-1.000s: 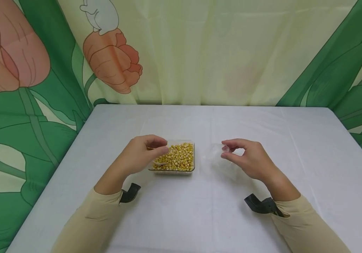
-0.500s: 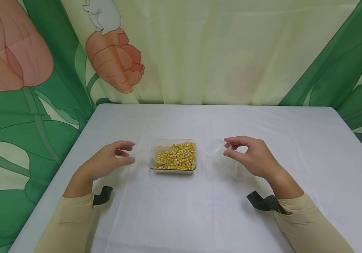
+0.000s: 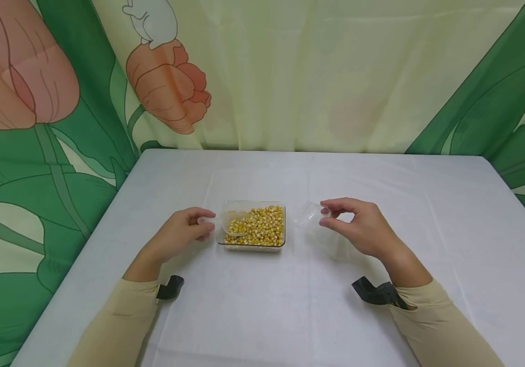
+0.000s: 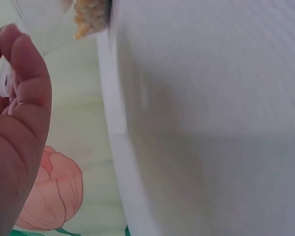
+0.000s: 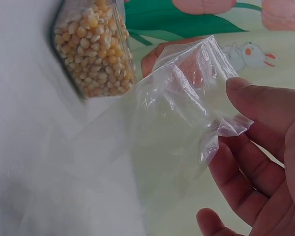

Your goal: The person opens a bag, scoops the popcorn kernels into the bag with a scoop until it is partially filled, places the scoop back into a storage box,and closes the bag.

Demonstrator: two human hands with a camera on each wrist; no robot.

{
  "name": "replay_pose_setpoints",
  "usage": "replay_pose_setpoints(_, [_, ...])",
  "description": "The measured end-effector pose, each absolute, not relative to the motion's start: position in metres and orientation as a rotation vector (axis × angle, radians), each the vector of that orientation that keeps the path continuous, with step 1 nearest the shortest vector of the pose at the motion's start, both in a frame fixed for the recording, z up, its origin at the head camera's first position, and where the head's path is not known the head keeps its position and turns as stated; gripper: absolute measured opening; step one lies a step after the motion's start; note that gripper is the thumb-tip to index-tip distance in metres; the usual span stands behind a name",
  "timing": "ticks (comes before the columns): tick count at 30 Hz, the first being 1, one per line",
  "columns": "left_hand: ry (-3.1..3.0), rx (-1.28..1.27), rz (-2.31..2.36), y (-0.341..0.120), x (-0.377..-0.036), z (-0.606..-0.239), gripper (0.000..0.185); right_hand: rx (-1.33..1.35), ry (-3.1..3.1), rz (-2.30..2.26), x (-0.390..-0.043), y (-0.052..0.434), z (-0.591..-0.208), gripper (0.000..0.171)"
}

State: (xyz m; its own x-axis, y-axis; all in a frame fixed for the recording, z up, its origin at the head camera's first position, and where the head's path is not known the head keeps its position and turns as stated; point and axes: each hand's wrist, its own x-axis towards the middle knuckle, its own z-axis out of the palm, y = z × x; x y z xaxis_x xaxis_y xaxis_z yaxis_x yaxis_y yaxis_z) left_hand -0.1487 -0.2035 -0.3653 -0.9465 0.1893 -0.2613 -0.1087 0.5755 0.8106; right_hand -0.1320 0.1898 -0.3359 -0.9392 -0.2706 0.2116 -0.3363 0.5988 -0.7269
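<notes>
A clear rectangular container [image 3: 284, 229] full of yellow corn kernels [image 3: 262, 224] stands mid-table. In its left part a translucent scoop [image 3: 236, 224] lies with its bowl among the kernels. My left hand [image 3: 182, 232], left of the container, pinches the scoop's handle, whose pale end with a hole shows between the fingers in the left wrist view. To the right of the container, my right hand [image 3: 359, 224] pinches a clear plastic bag [image 5: 172, 103] at its edge between thumb and fingers. The bag hangs down toward the table, its mouth partly spread.
A white cloth covers the table [image 3: 262, 306]. Behind it hangs a printed curtain [image 3: 313, 76] with tulips and a rabbit. Black wrist mounts [image 3: 171, 288] stick out from the sleeves.
My left hand drew back leftward from over the container, then came in again and took hold of the scoop handle. My right hand keeps the bag, shifting only slightly.
</notes>
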Motion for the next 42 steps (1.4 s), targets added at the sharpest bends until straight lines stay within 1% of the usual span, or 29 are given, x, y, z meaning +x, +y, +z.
replay_pose_setpoints(3, [2.502,0.028,1.354,-0.2,-0.151,-0.366,0.034,0.518,-2.734,1.263,-0.132,0.189,-0.335,0.036])
replay_pose_setpoints(8, [2.468,-0.008,1.442,-0.198,-0.152,-0.364,0.034,0.519,-2.738,1.273,-0.133,0.188,-0.335,0.037])
replay_pose_setpoints(12, [2.464,0.003,1.446,-0.2,-0.152,-0.365,0.03,0.527,-2.749,1.277,-0.134,0.187,-0.336,0.037])
replay_pose_setpoints(23, [2.511,0.083,1.288,-0.204,-0.158,-0.366,0.032,0.5,-2.774,1.259,-0.133,0.185,-0.339,0.037])
replay_pose_setpoints(32, [2.385,0.0,1.415,-0.202,-0.163,-0.368,0.034,0.507,-2.773,1.248,-0.133,0.184,-0.342,0.036])
replay_pose_setpoints(42, [2.342,-0.007,1.47,-0.197,-0.164,-0.368,0.032,0.53,-2.751,1.275,-0.135,0.18,-0.346,0.035])
